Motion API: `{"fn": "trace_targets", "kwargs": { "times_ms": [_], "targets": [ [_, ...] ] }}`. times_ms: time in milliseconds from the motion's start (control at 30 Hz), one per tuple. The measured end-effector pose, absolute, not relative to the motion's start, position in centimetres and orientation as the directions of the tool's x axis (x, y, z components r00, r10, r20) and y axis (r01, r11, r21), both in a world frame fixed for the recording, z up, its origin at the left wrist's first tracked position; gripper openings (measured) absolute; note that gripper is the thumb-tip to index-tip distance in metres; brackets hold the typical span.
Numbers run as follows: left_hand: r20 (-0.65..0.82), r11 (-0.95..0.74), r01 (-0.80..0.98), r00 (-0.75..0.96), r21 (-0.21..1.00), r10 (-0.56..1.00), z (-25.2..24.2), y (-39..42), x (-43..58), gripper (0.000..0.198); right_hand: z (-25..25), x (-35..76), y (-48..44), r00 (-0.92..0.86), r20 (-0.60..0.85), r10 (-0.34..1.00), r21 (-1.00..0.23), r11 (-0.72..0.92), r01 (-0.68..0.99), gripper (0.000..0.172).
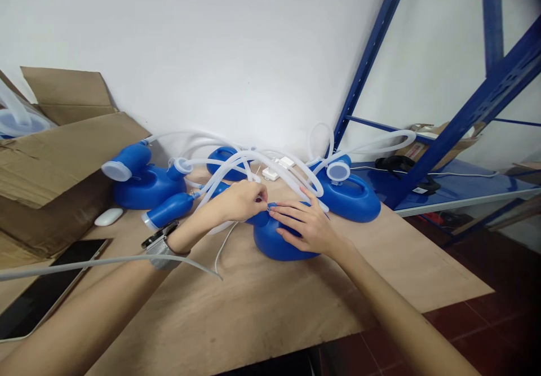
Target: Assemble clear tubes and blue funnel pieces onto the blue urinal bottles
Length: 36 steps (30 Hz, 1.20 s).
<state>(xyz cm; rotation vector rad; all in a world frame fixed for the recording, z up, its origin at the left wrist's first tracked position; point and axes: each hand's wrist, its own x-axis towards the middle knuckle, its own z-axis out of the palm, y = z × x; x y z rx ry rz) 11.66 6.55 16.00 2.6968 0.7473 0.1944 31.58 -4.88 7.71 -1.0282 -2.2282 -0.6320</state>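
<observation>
Glossy plastic jug (274,247), matt wood tbl (262,308)

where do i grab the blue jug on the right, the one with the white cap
Probably the neck of the right jug, just behind its white cap, coming from above: it is narrow and tilted up, while the body is wide and round.

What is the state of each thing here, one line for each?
left hand, pinching the middle container's neck
right hand, spread on the middle container
middle container, lying flat, held by both hands
right container, white cap on
cardboard box, flaps open
tablet, screen dark
tubes, tangled
</observation>
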Motion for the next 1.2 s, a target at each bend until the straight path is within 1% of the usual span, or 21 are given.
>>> {"fn": "trace_targets", "kwargs": {
  "times_ms": [100,233,300,433,500,633,833,900,967,1067,1133,1200],
  "targets": [
    [0.02,-0.793,0.471,0.856,0.387,0.517,16.2,6.8,11.6,0.019,7.9,31.7,-4.9,-0.507,0.651,0.566,0.111,0.59,0.8,0.032],
    [0.018,-0.783,0.482,0.847,0.393,0.531,16.3,6.6,11.7,0.018,7.9,32.0,-4.8,-0.521,0.593,0.614,0.087,0.595,0.799,0.03],
    [0.03,-0.776,0.513,0.827,0.368,0.561,16.1,6.4,11.9,0.018,7.9,32.1,-4.7,-0.514,0.579,0.633,0.077,0.585,0.808,0.029],
    [0.061,-0.768,0.583,0.785,0.266,0.617,15.5,6.1,12.2,0.019,8.0,32.1,-4.7,-0.494,0.561,0.665,0.067,0.558,0.827,0.03],
    [0.073,-0.767,0.596,0.776,0.238,0.626,15.3,6.1,12.3,0.02,8.0,32.0,-4.6,-0.49,0.56,0.668,0.064,0.555,0.829,0.03],
    [0.066,-0.756,0.609,0.767,0.24,0.639,15.1,6.5,12.4,0.018,8.1,31.9,-4.6,-0.481,0.548,0.685,0.042,0.551,0.833,0.029],
    [0.062,-0.7,0.657,0.715,0.282,0.696,15.0,6.6,12.6,0.014,8.1,31.7,-4.7,-0.466,0.548,0.695,0.015,0.549,0.835,0.028],
    [0.06,-0.7,0.647,0.72,0.303,0.692,14.8,6.6,12.3,0.017,8.2,31.6,-4.8,-0.459,0.564,0.687,0.0,0.556,0.831,0.027],
    [0.066,-0.712,0.604,0.744,0.36,0.665,14.7,6.7,11.7,0.023,8.3,31.5,-4.8,-0.449,0.575,0.684,-0.022,0.562,0.827,0.026],
    [0.059,-0.704,0.539,0.774,0.463,0.631,14.8,6.9,10.1,0.043,8.0,31.4,-4.8,-0.428,0.578,0.694,-0.033,0.544,0.838,0.028],
    [0.009,-0.681,0.543,0.778,0.491,0.628,15.1,6.9,8.9,0.056,7.5,31.4,-4.9,-0.358,0.616,0.701,-0.024,0.471,0.882,0.033],
    [-0.034,-0.673,0.535,0.795,0.51,0.606,15.5,6.8,7.6,0.062,6.7,31.3,-4.9,-0.208,0.674,0.709,-0.056,0.33,0.942,0.041]
  ]
}}
